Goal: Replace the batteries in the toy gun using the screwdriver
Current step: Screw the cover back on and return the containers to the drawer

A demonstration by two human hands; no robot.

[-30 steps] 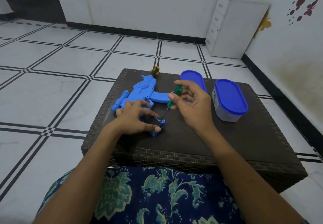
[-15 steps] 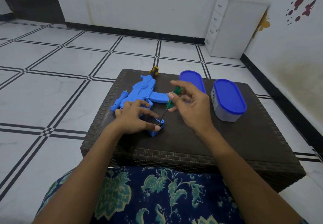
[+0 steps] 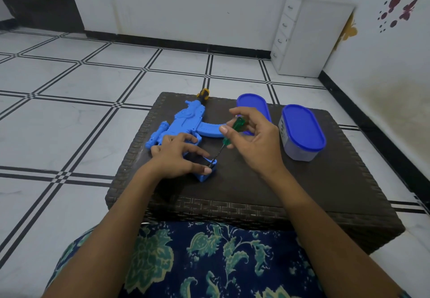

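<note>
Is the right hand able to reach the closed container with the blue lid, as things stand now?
Probably yes. The container stands just right of the right hand, with only bare table between. But that hand pinches the screwdriver, so it must free its fingers first.

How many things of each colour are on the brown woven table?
Blue: 3 (blue plastic toy gun, oval lid on the clear tub, second oval lid behind the right hand)
Green: 1 (green-handled screwdriver in that hand)
Yellow and black: 1 (small handle at the far edge)
Total: 5
</note>
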